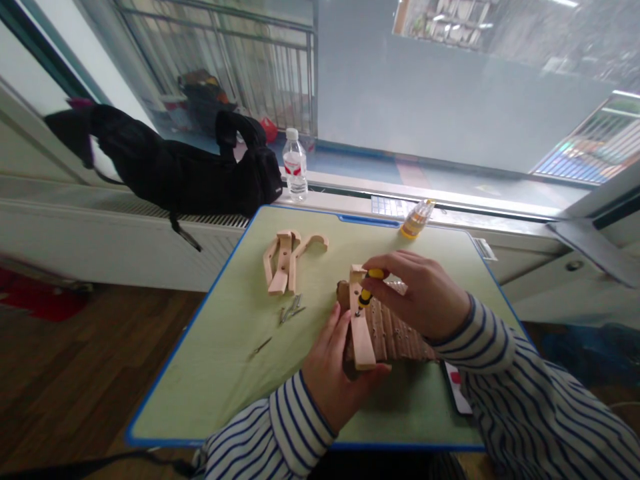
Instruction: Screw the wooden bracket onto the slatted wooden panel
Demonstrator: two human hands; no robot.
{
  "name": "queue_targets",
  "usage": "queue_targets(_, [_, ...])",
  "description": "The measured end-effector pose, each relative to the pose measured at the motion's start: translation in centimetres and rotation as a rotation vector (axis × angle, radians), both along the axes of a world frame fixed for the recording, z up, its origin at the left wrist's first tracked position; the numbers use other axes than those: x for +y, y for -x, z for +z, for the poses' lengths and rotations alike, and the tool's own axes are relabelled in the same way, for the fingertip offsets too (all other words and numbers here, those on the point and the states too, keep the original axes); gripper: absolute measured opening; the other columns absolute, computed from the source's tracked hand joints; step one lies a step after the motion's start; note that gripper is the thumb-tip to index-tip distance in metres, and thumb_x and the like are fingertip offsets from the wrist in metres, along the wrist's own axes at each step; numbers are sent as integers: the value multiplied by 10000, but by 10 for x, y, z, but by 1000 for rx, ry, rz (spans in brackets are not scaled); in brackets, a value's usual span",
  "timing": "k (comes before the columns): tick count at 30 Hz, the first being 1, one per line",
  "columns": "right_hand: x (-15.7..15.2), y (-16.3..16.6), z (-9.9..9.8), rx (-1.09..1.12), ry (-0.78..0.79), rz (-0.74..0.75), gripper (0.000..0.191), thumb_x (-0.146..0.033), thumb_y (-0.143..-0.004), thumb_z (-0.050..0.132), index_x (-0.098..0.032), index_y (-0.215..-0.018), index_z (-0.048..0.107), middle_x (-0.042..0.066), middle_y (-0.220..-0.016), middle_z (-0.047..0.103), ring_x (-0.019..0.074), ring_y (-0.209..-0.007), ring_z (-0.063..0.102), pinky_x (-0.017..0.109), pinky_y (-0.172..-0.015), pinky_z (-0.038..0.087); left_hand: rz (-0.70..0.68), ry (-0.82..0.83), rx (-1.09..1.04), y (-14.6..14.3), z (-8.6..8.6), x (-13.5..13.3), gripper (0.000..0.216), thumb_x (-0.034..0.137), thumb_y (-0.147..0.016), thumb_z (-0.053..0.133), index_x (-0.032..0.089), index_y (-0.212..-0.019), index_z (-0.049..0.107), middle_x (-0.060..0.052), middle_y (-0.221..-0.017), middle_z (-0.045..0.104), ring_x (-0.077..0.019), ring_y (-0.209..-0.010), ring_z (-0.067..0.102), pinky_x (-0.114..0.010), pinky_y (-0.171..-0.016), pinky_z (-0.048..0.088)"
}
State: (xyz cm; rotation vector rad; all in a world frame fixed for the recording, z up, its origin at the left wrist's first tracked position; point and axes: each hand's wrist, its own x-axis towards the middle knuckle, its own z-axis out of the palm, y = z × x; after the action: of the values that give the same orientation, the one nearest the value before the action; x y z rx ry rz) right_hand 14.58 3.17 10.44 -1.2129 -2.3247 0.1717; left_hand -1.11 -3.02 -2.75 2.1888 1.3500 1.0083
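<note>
My right hand [420, 287] grips a short yellow-and-black screwdriver [367, 290]. The driver's tip meets a screw at a hole in a pale wooden hook [363, 343]. Around the hook's lower end, my left hand [330, 373] is closed, thumb at its near edge and fingertips along its left side. Under the hook lies a brown ridged panel [395, 333], partly covered by my right hand and sleeve. Several loose screws [291, 310] lie to the left, with one single screw [263, 345] nearer me. More wooden hooks [284, 263] are grouped at the table's back left.
The pale green table [210, 373] has a blue rim. A bottle of amber liquid [417, 219] stands at its back edge. Behind, a water bottle [295, 167] and a black bag [200, 173] rest by the window. A phone-like object [457, 390] lies under my right forearm.
</note>
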Motion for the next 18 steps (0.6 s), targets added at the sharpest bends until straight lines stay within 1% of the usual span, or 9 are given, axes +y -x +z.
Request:
queue_targets(4, [1,-1,-2,-5,-1,-7,196,-306,-844,518,-163,-945,607,32,-826,658,136,-748,581,263,-714,433,4,-7,41,1,0,0,768,554,-742,549,37,-1278,360,-274,-1346,364,-344,-1261,358,-482,-1007,370])
queue_targets(13, [0,0,-3,-1,-4,-8,208,-310,-853,506,-156,-946,608,35,-832,659,136,-752,579,263,-722,431,-12,-35,75,0,-4,-1,743,490,-771,539,36,-1318,320,-256,-1386,314,-340,-1287,314,-470,-1021,358])
queue_targets(18, [0,1,-4,-8,-5,-12,213,-316,-852,507,-156,-949,609,38,-828,658,140,-747,580,268,-711,434,2,-47,82,-2,-4,-1,698,466,-785,524,29,-1299,345,-255,-1376,334,-329,-1290,313,-463,-1021,360])
